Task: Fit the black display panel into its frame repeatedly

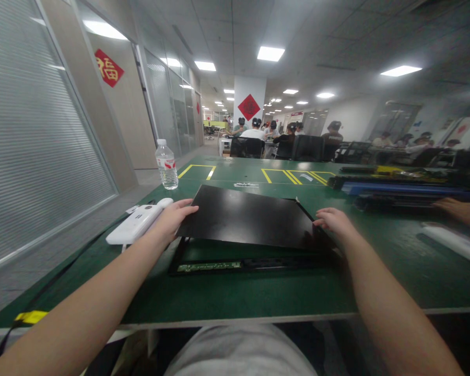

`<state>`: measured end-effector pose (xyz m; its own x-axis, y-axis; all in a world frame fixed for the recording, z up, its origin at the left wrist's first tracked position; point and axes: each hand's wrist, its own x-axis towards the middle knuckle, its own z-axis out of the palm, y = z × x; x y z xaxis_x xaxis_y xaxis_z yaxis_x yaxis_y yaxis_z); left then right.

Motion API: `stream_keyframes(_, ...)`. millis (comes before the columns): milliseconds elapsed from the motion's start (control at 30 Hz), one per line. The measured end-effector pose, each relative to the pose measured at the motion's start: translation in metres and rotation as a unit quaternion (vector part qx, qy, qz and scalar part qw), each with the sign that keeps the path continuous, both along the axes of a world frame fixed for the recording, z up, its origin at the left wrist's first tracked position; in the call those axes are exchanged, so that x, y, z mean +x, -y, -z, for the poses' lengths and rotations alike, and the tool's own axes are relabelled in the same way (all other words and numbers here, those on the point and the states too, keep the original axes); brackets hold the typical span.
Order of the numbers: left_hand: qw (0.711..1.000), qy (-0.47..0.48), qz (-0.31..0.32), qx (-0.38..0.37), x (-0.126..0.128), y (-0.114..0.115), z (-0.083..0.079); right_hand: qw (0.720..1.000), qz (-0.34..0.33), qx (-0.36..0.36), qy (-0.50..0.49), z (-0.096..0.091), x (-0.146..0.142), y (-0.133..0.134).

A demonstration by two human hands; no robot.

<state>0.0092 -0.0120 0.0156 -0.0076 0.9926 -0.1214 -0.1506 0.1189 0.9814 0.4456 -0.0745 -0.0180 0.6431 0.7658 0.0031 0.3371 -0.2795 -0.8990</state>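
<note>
A thin black screen panel [243, 214] lies tilted over a black frame [285, 262], its left side raised. Along the frame's near side runs a green circuit board strip [209, 266]. My left hand [176, 216] is closed on the panel's left edge, thumb on top. At the right edge, my right hand [334, 222] has its fingers bent against the panel and the frame's side; the fingertips' undersides are hidden. Part of the frame's far side is covered by the panel.
Left of the panel are a white device [139, 224] and a water bottle [167, 166]. Yellow tape marks [288, 176] line the green table [238, 303]. At right lie blurred black and blue bars [399, 190], a white bar [454, 243] and another person's hand [460, 213]. People sit farther back.
</note>
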Motion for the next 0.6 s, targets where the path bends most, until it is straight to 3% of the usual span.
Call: stream_keyframes(600, 0.999, -0.009, -0.03, -0.013, 0.003, -0.001, 0.0011, 0.999, -0.01, 0.001, 0.031, 0.0091, 0.0066, -0.0034)
